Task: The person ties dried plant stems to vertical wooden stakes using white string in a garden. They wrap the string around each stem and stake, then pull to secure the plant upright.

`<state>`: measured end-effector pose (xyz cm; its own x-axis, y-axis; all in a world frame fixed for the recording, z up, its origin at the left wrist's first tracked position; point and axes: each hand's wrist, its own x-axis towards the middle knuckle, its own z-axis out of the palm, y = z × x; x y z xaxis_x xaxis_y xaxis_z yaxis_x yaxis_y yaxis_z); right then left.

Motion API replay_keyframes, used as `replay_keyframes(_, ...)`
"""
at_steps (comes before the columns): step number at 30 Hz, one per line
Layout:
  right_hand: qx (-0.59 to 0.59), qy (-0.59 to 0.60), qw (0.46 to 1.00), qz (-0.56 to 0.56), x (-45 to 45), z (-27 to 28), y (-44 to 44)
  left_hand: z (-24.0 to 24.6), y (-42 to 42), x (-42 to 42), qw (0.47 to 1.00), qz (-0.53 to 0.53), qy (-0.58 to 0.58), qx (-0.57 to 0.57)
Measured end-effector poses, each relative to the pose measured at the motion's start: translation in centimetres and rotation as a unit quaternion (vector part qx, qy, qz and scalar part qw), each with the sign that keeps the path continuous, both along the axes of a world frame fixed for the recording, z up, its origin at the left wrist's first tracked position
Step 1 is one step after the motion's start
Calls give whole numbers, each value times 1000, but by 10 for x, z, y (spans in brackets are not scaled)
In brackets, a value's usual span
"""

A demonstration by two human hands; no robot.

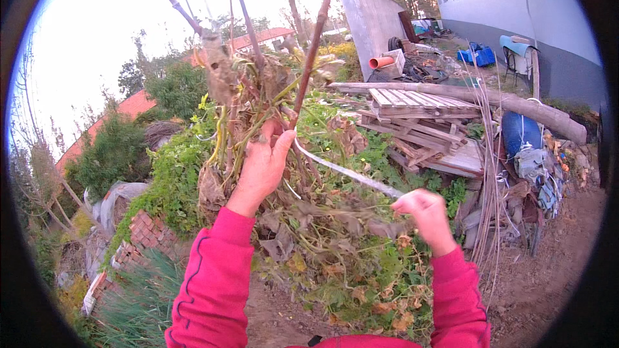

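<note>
My left hand [263, 166] grips a bundle of dry vines and stalks [242, 92] at mid-height, its fingers hidden among the stems. Jointed brown poles [316, 34] rise out of the bundle and meet near my hand. A white strip [343, 171], perhaps plastic cord, is stretched from the poles beside my left thumb down to my right hand. Pinched in my right hand [425, 215], slightly blurred, is the strip's other end. A second thin white piece [292, 190] hangs below my left hand. Withered leaves and green vines [348, 251] spread beneath both hands.
Stacked wooden pallets [420, 121] and a long log [512, 101] lie to the right. Thin upright canes [488, 193] stand near my right arm. A blue barrel [520, 133] sits behind them. Broken bricks [150, 232] and tall green leaves [145, 299] are at lower left.
</note>
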<state>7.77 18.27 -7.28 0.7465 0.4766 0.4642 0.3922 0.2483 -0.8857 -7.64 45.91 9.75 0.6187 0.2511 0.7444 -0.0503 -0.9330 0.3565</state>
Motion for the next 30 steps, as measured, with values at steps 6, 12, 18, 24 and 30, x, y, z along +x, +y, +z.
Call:
replay_keyframes(6, -40, -82, 996, 10, -8, 72, -92, -2, -14, 10, 998, -14, 41, -53)
replay_keyframes(12, -212, -330, 918, 67, -40, 81, -82, -10, -11, 4, 980, -92, 110, -138)
replay_keyframes(18, 11, -286, 958, -33, -48, 105, 13, -18, -15, 0, 964, -169, 91, -183)
replay_keyframes(24, 154, -350, 922, -67, -54, 131, 104, -26, -12, -14, 983, -109, 88, -121)
replay_keyframes(30, 203, -411, 886, -72, -73, 121, 131, -28, 6, -43, 984, -101, 102, -101)
